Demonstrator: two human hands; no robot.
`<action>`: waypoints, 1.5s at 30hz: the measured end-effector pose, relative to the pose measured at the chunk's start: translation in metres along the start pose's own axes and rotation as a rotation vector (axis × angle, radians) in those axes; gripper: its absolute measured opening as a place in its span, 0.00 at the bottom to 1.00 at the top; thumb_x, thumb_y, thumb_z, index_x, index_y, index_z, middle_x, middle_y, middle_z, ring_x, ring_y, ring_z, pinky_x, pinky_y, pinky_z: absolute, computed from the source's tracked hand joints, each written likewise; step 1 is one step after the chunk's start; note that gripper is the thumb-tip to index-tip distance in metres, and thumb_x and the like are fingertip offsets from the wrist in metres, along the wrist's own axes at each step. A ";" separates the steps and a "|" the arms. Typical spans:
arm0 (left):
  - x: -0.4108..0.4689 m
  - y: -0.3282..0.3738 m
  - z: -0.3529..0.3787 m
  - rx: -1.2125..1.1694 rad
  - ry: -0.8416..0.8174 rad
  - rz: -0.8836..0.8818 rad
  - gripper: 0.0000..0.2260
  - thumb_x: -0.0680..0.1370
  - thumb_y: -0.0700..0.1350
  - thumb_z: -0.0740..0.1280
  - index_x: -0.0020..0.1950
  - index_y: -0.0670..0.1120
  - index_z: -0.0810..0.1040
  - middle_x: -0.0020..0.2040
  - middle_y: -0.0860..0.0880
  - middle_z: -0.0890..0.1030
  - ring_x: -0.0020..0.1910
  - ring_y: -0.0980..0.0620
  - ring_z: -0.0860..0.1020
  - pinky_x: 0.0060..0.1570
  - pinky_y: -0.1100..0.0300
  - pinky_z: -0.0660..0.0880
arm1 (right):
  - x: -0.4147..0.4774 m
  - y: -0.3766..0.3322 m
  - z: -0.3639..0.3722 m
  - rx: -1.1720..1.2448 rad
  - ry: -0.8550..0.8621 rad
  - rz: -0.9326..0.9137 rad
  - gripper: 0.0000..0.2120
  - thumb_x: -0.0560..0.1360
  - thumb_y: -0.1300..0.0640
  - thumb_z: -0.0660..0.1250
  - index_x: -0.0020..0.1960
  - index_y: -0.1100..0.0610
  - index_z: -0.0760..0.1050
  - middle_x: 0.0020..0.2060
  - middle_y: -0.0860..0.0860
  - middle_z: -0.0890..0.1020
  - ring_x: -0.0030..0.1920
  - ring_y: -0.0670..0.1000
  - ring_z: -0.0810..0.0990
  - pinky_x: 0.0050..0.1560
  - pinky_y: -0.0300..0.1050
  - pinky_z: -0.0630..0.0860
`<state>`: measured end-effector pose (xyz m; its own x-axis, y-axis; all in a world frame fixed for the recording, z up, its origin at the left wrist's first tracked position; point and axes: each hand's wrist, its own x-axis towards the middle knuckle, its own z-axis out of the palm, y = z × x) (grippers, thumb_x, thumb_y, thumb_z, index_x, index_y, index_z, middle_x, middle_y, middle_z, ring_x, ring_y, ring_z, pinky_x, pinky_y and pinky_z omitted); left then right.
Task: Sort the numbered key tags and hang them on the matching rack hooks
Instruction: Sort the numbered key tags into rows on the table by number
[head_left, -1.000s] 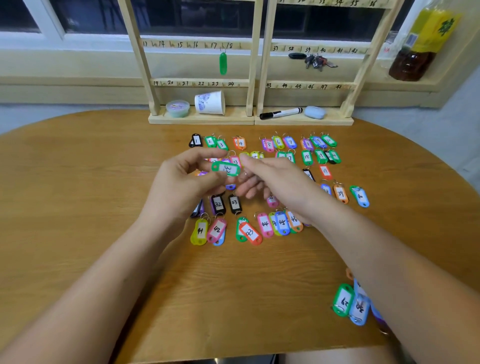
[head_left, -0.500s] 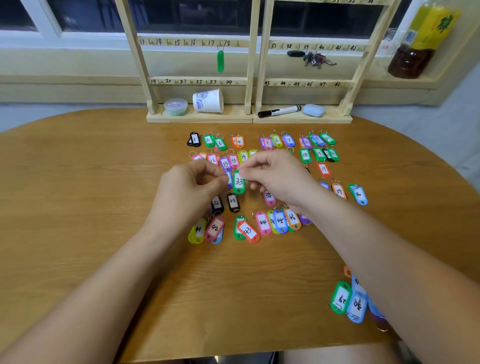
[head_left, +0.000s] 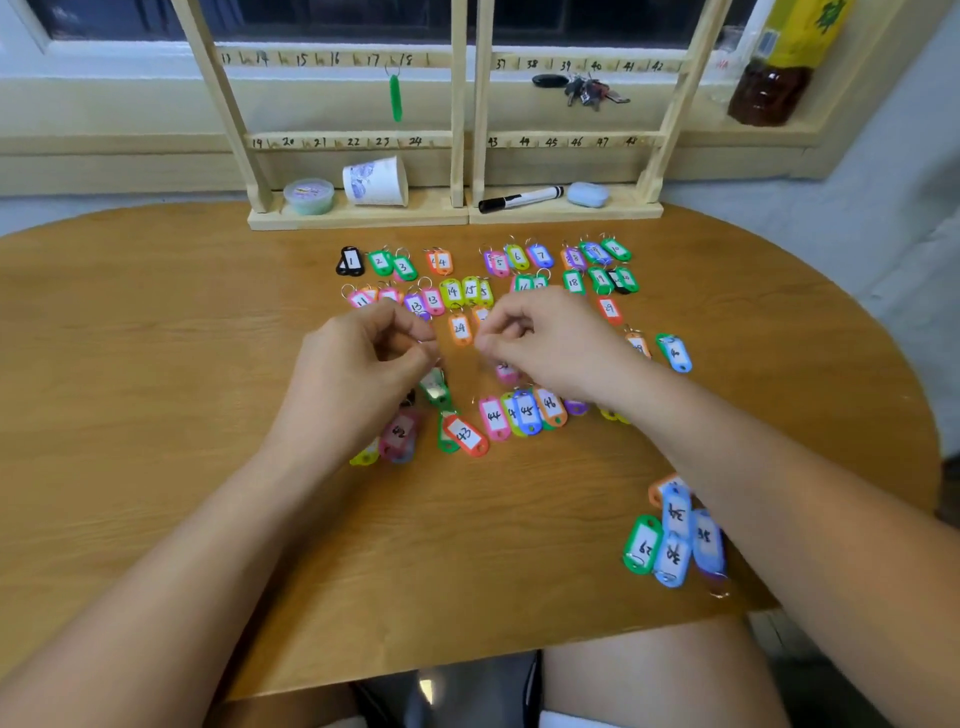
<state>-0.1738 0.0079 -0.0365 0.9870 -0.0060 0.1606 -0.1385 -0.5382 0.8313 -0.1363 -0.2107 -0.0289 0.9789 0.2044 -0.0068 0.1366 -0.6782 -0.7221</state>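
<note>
A green tag (head_left: 434, 388), blurred, dangles just under the left hand (head_left: 358, 374), whose curled thumb and fingers pinch it at the top, above the rows of tags (head_left: 493, 415) on the table (head_left: 156, 364). The right hand (head_left: 550, 343) is close beside, fingers curled in; whether it pinches anything I cannot tell. The rack (head_left: 358, 140) stands behind

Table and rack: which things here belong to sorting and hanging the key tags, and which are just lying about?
For the job: loose key tags on the table, green tag dangling from the left hand, numbered rack, hung tag.
Lying about: paper cup, small tub, black marker, blue case, bunch of keys, bottle.
</note>
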 end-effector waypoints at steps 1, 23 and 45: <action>-0.005 0.004 0.005 0.010 -0.018 0.018 0.04 0.79 0.43 0.75 0.46 0.52 0.83 0.38 0.55 0.86 0.32 0.57 0.81 0.33 0.67 0.75 | -0.011 0.005 -0.010 0.008 0.009 -0.006 0.05 0.79 0.55 0.74 0.44 0.50 0.84 0.35 0.50 0.85 0.35 0.46 0.81 0.41 0.49 0.80; -0.110 0.055 0.106 0.189 -0.431 0.379 0.09 0.77 0.56 0.75 0.53 0.57 0.81 0.47 0.59 0.76 0.44 0.59 0.77 0.43 0.66 0.71 | -0.224 0.078 -0.051 -0.309 0.002 -0.106 0.11 0.76 0.49 0.77 0.57 0.41 0.84 0.50 0.37 0.73 0.58 0.43 0.72 0.59 0.41 0.69; -0.078 0.047 0.054 0.314 -0.583 0.185 0.06 0.77 0.47 0.77 0.45 0.56 0.82 0.45 0.59 0.83 0.47 0.60 0.80 0.46 0.64 0.76 | -0.182 0.050 -0.047 -0.417 -0.122 -0.276 0.07 0.77 0.46 0.75 0.47 0.42 0.77 0.52 0.38 0.73 0.58 0.42 0.69 0.61 0.50 0.65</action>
<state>-0.2533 -0.0624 -0.0386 0.8439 -0.5269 -0.1005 -0.3661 -0.7027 0.6100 -0.3004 -0.3145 -0.0312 0.8763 0.4795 0.0463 0.4608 -0.8063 -0.3708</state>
